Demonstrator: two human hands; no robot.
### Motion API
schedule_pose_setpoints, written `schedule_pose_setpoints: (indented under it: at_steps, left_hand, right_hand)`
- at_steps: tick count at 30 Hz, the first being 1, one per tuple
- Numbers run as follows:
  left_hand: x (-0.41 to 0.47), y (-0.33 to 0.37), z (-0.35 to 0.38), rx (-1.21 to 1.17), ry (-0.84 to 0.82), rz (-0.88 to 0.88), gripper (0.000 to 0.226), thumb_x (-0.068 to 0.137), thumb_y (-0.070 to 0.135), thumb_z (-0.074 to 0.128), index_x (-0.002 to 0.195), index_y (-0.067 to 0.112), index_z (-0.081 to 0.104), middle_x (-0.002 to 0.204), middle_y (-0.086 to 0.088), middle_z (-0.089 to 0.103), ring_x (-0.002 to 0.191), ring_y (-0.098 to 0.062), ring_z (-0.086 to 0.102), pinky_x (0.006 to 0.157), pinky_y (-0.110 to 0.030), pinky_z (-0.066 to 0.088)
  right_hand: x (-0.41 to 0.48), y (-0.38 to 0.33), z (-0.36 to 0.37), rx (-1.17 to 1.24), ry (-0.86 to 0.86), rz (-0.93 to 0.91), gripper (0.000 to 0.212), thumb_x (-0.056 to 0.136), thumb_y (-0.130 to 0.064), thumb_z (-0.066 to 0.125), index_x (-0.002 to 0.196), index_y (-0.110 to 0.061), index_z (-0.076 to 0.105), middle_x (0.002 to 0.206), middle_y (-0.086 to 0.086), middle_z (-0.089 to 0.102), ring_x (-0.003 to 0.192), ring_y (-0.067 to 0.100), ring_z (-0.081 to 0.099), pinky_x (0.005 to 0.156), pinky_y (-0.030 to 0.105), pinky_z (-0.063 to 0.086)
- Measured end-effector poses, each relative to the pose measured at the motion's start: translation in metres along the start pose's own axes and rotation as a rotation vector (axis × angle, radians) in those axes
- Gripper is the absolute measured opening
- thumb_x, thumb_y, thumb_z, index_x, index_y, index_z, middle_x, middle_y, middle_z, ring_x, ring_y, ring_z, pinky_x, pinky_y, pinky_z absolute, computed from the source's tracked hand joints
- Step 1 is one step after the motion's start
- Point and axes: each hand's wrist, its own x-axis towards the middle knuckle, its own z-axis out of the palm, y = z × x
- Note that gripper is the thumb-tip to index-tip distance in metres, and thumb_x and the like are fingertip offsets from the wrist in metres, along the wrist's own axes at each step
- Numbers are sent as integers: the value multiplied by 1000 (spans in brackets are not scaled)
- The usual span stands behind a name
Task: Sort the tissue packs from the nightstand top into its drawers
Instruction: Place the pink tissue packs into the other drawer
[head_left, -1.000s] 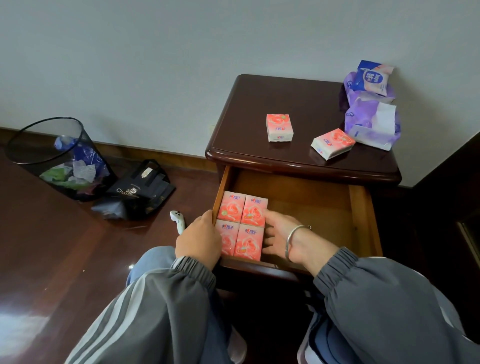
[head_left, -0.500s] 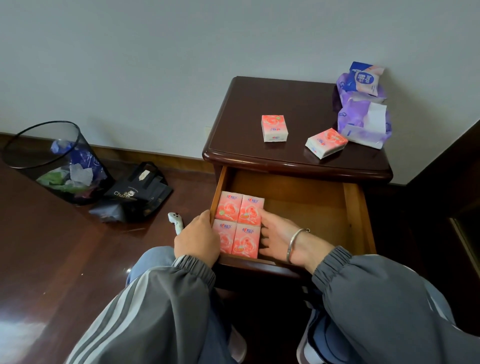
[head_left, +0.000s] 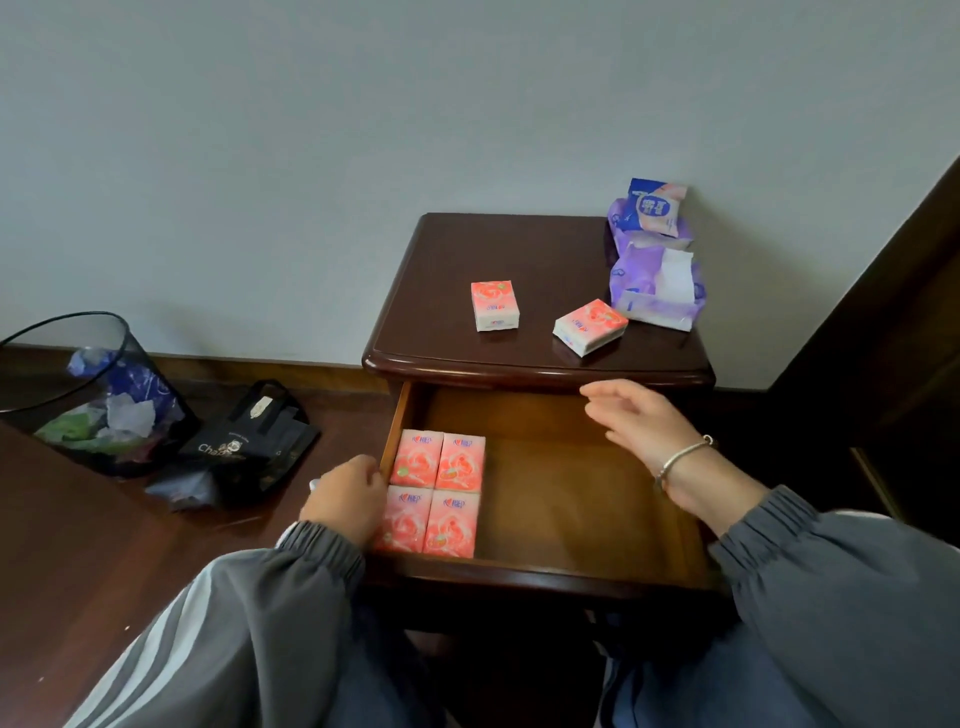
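Grey striped sleeves (head_left: 291, 623), silver bracelet (head_left: 680, 457)

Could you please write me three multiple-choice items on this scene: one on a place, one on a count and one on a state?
1. Where in the open drawer do the four pink packs lie? A. front left corner B. back right corner C. middle
2. How many pink packs lie on the nightstand top? A. one B. two C. four
3. How is the right hand? A. gripping a pack B. open, holding nothing C. flat on the top
Answers: 1 A, a two-by-two block against the left wall; 2 B, a middle pack and a skewed pack to its right; 3 B, fingers spread above the drawer.
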Motion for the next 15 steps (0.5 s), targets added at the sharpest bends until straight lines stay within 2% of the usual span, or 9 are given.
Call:
schedule_pose_setpoints:
  at_steps: [3, 5, 6, 8, 11, 13, 15]
  left_hand:
    - [10, 27, -22, -15, 185, 56, 35, 96, 25, 42, 125, 14, 57, 122, -9, 62, 109, -26, 58, 87, -36, 44]
    - [21, 53, -30, -72, 280, 198, 35, 95, 24, 45, 126, 11, 55, 124, -11, 59, 111, -28, 56, 92, -38, 44]
    - [27, 66, -31, -90, 298, 279, 35, 95, 21, 46, 128, 10, 54, 126, -12, 57, 114, -28, 54, 95, -39, 43]
    - [39, 91, -31, -120, 285, 403, 39, 96, 15, 45, 134, 9, 49, 133, -12, 50, 121, -27, 48, 102, -37, 39]
    - [55, 115, -26, -70, 262, 513, 50, 93, 1, 39, 143, 10, 39, 143, -11, 40, 128, -29, 39, 107, -38, 33]
    - [66, 121, -25, 12, 270, 576, 60, 89, -5, 38, 146, 14, 34, 148, -8, 34, 132, -30, 34, 109, -42, 32]
    - [79, 125, -28, 94, 283, 625, 69, 84, -9, 42, 147, 17, 30, 152, -7, 29, 137, -29, 29, 111, -44, 32]
  right_hand:
    - [27, 1, -21, -296, 217, -222, 32, 87, -19, 60, 119, -21, 57, 127, 0, 56, 120, 15, 50, 96, 26, 39]
    - [51, 3, -25, -539, 270, -385, 44, 86, -18, 61, 128, -15, 51, 135, 6, 50, 127, 22, 44, 102, 29, 34]
    - [64, 5, -24, -659, 272, -427, 52, 85, -21, 62, 134, -15, 45, 140, 7, 45, 130, 25, 40, 105, 34, 33]
    - [86, 9, -19, -889, 275, -390, 67, 85, -33, 60, 143, -21, 31, 150, 7, 30, 138, 29, 26, 106, 47, 31]
    - [112, 16, -10, -1091, 193, -373, 67, 90, -45, 47, 147, -33, 14, 158, -2, 7, 144, 28, 5, 110, 56, 18]
    - [122, 19, -8, -1124, 135, -422, 61, 93, -41, 39, 147, -36, 11, 158, -4, 5, 146, 25, 1, 111, 57, 12]
    - [125, 22, -8, -1152, 140, -468, 58, 92, -35, 33, 147, -33, 15, 158, -3, 12, 145, 22, 6, 112, 57, 14]
